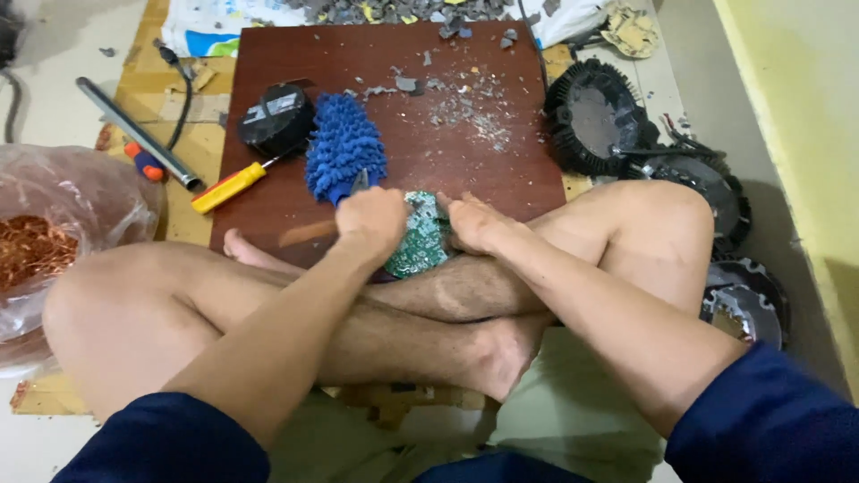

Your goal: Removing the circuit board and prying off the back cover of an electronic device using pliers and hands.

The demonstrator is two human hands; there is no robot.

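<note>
**A:** Where is the board you are working on?

**B:** The green circuit board (419,234) sits at the near edge of the brown table (519,170), right over your crossed shins, and it lies between your two hands.

**A:** What is your left hand doing?

**B:** Your left hand (369,219) is clenched into a fist at the board's left edge. A thin metal tip pokes out above the knuckles, so you grip some tool, though I cannot tell which kind. The fist touches the blue fluffy mitt (343,148) just behind it.

**A:** And your right hand?

**B:** Your right hand (476,224) presses on the board's right edge with its fingers curled around it, grasping the board.

**A:** What lies around?

**B:** A black round housing (277,116) rests on the table left of the mitt, with a yellow-handled screwdriver (234,185) just below it. Grey chips (465,105) are scattered across the far half of the table. On the floor to your right are several black finned round housings (595,116). To your left, a clear plastic bag of copper wire (31,246), and a grey metal pipe (134,131) lying near it.
</note>
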